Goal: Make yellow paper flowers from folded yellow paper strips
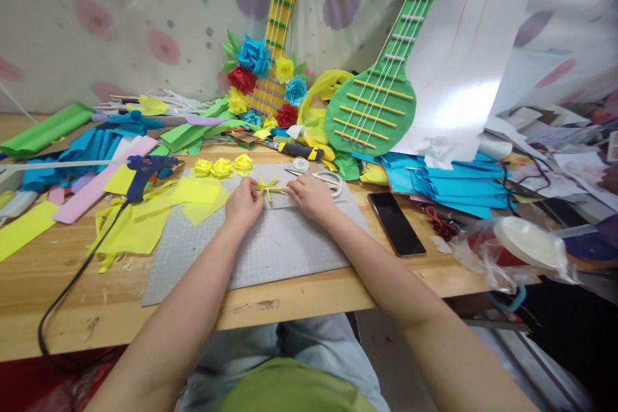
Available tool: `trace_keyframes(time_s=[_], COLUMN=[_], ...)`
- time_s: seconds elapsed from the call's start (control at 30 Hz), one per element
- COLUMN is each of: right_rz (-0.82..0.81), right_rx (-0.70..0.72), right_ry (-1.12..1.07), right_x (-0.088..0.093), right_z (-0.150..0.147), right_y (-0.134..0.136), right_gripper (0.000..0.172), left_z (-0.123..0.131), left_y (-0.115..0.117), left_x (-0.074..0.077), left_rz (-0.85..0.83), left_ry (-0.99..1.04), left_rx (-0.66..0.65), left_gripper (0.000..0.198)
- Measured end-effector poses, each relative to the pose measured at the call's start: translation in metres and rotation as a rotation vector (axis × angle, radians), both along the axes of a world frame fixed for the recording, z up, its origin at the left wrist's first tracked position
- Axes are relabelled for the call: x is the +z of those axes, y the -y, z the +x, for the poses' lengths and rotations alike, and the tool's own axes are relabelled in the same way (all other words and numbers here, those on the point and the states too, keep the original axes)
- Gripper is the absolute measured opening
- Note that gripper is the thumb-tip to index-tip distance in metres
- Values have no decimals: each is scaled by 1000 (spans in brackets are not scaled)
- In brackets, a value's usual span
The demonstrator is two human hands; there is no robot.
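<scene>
Over the grey cutting mat (284, 238), my left hand (244, 203) pinches a small yellow paper piece (265, 188) with pointed strips spreading out like a star. My right hand (311, 196) has its fingers closed on the far end of a thin, pale stick (279, 190). That stick runs between both hands and meets the yellow paper; whether it passes through it I cannot tell. Just beyond my hands lie three yellow paper flowers (222, 168). White-handled scissors (329, 181) rest right behind my right hand, near a small roll of tape (301, 165).
A blue glue gun (142, 174) stands at left, its cord trailing over the table edge. Yellow crepe paper (145, 225) lies beside the mat. To the right are a phone (396, 223) and a bagged tub (526, 244). Behind lean a green paper-covered instrument (371, 109) and a yellow one (284, 6).
</scene>
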State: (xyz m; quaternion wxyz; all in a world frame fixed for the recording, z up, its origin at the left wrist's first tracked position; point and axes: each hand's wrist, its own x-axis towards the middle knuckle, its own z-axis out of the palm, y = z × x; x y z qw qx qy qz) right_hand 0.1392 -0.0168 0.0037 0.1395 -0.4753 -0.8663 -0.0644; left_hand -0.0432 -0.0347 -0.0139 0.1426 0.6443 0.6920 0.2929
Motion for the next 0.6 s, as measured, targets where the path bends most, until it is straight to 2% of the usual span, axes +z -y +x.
trace_keyframes(time_s=[0.13,0.33,0.47,0.6], right_rz=[11,-95,-212,-216], right_rx=[11,40,70,104], right_ry=[-38,-142,-189,-151], right_x=[-11,-11,-7,-5], right_z=[-1,-12,-20,-21], right_y=[3,10,8,0], right_gripper=[41,36,38,30], left_z=[7,16,13,8], left_y=[-2,-7,-6,-4], left_x=[0,2,3,2], left_rz=[6,-41,-45,-48], left_ry=[25,6,28,58], left_rx=[54,41,-15,-92], left_gripper=[26,27,32,33])
